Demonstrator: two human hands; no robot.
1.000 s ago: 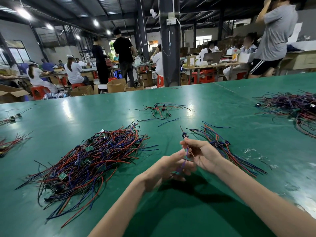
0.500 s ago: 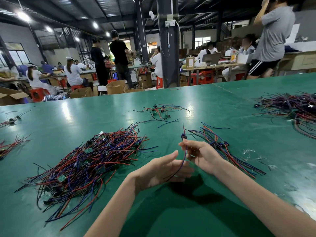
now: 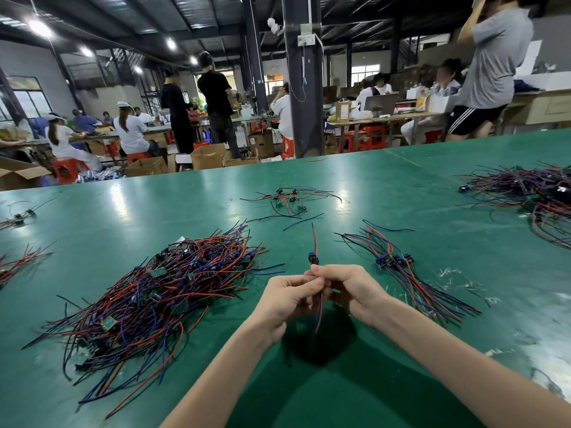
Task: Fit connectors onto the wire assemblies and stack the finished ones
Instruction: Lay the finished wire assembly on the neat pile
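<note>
Step in hand: fitting. One wire assembly [image 3: 319,316] is held upright over the table [image 3: 324,396], just above the surface, in front of the person. Left hand [image 3: 290,299] has its fingers curled, thumb and forefinger pinching the wires mid-length. Right hand [image 3: 352,291] is likewise curled, fingertips pinching just under the small blue connector [image 3: 313,258]. The connector sits on the wires above both hands, and a red lead runs up past it. Whether it is fully seated cannot be told.

Next move, by judgement: push the connector home, then lay the piece on the finished stack [image 3: 398,267] to the right, ends lined up with the others. A short reach, right hand only.

Room: the loose pile [image 3: 160,291] of red, blue and black wires lies near on the left, with stray ends reaching toward the left hand. Bare green surface between pile and stack, and below the arms. A small scatter of pieces [image 3: 289,200] lies farther out; a second heap [image 3: 531,193] is well apart at far right. The table's far edge is well beyond reach.
</note>
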